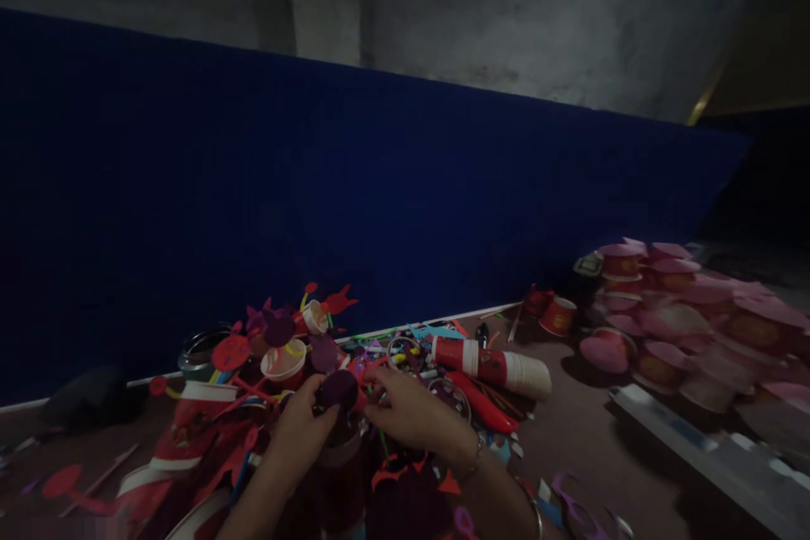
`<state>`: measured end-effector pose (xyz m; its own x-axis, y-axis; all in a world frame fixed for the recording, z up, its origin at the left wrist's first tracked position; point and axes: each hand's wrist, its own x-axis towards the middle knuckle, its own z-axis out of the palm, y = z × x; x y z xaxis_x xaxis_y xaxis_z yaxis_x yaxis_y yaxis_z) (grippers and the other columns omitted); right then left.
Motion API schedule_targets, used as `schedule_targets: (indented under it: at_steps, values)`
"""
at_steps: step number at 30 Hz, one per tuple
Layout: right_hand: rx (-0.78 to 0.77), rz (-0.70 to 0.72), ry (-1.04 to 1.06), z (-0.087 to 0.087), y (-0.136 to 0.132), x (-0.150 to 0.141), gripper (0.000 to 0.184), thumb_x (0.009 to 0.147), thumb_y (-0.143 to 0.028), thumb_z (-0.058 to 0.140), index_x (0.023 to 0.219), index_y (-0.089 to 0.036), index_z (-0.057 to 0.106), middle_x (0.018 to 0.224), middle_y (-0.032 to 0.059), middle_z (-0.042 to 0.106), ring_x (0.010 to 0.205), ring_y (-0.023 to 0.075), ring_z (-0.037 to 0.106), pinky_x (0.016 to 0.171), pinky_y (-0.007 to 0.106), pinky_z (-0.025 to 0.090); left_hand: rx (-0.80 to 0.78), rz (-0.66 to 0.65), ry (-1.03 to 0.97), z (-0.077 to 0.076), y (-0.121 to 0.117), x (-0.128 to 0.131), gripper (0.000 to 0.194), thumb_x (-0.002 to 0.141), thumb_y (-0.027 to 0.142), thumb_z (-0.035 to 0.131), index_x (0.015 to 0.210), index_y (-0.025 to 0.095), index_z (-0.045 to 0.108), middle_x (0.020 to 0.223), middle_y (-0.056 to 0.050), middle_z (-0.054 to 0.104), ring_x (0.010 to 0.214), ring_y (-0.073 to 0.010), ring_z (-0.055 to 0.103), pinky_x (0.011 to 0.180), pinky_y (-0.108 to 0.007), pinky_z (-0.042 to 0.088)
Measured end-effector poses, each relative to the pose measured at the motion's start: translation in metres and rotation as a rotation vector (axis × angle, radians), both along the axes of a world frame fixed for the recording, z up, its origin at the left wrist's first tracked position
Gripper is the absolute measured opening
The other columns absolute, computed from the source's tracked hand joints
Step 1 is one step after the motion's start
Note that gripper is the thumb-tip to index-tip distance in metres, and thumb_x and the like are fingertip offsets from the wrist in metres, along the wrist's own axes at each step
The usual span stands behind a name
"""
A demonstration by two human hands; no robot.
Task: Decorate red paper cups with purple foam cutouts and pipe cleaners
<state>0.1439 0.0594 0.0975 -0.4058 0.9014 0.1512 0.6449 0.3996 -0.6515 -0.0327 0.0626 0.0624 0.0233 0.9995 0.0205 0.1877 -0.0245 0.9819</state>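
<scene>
Disc [340, 388], one, dark purple, gripped in left hand's [297, 430] fingers, above one dark container [342, 472]. Right hand's [411, 409] fingers bent close beside; cannot tell if they hold anything. Work looks partway: pink-topped cups [674, 266] heaped at right, too blurred to count; nested cups [506, 367] in one row, topless; one loose cup [558, 318] beyond.

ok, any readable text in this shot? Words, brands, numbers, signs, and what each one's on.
None that I can read.
Stacked red cups: printed marks, too small and blurred.
Single red cup: yellowish mark, too blurred to tell if it's lettering.
Pink-topped cups on the right: golden marks, blurred.
Red disc: faint marks, unreadable.
Blue panel: no lettering visible.
</scene>
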Motion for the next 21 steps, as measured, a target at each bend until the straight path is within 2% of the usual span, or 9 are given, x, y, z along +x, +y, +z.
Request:
schedule_targets:
  at_steps: [4, 7, 11, 15, 18, 21]
  values:
    - [0.062, -0.059, -0.14, 0.006, -0.002, 0.006, 0.031, 0.074, -0.02, 0.052, 0.104, -0.022, 0.059, 0.084, 0.0035, 0.069, 0.075, 0.0188, 0.063, 0.063, 0.024, 0.041, 0.064, 0.028, 0.145, -0.002, -0.002, -0.002, 0.024, 0.062, 0.019, 0.055, 0.086, 0.021, 0.059, 0.079, -0.003, 0.069, 0.077, -0.0227, 0.064, 0.066, -0.029, 0.047]
    - [0.087, -0.09, -0.283, 0.009, -0.004, 0.013, 0.021, 0.073, -0.02, 0.052, 0.091, -0.023, 0.063, 0.079, 0.0036, 0.07, 0.072, 0.0204, 0.063, 0.059, 0.026, 0.039, 0.097, 0.059, 0.271, -0.003, -0.003, -0.004, 0.026, 0.064, 0.016, 0.053, 0.088, 0.023, 0.058, 0.08, -0.003, 0.069, 0.075, -0.0224, 0.064, 0.066, -0.028, 0.045]
    - [0.073, -0.077, -0.38, 0.009, -0.013, 0.022, 0.019, 0.066, -0.012, 0.053, 0.073, -0.02, 0.068, 0.075, 0.0086, 0.071, 0.07, 0.0241, 0.064, 0.058, 0.028, 0.039, 0.093, 0.067, 0.33, 0.0, -0.004, -0.007, 0.032, 0.064, 0.013, 0.052, 0.094, 0.023, 0.057, 0.078, -0.002, 0.067, 0.075, -0.0224, 0.063, 0.07, -0.03, 0.042]
    - [0.023, 0.098, -0.477, -0.005, -0.029, 0.018, 0.02, 0.058, -0.009, 0.058, 0.065, -0.021, 0.071, 0.066, 0.0065, 0.072, 0.063, 0.0226, 0.065, 0.052, 0.025, 0.04, 0.092, 0.067, 0.368, 0.006, -0.004, -0.007, 0.035, 0.065, 0.011, 0.051, 0.099, 0.022, 0.054, 0.083, -0.003, 0.067, 0.081, -0.0219, 0.062, 0.072, -0.028, 0.042]
    - [0.004, 0.216, -0.733, -0.022, -0.034, 0.006, 0.019, 0.063, -0.009, 0.056, 0.071, -0.015, 0.072, 0.07, 0.0119, 0.072, 0.063, 0.0247, 0.066, 0.05, 0.026, 0.042, 0.083, 0.054, 0.401, 0.01, -0.004, -0.006, 0.028, 0.068, 0.012, 0.05, 0.094, 0.021, 0.056, 0.083, -0.002, 0.067, 0.076, -0.019, 0.062, 0.07, -0.027, 0.043]
    - [0.002, 0.221, -0.793, -0.037, -0.034, -0.006, 0.016, 0.065, -0.009, 0.057, 0.073, -0.012, 0.07, 0.072, 0.0135, 0.071, 0.066, 0.0245, 0.066, 0.053, 0.025, 0.045, 0.07, 0.048, 0.448, 0.011, -0.004, -0.007, 0.023, 0.069, 0.012, 0.051, 0.09, 0.02, 0.057, 0.082, -0.001, 0.067, 0.074, -0.0175, 0.062, 0.069, -0.026, 0.044]
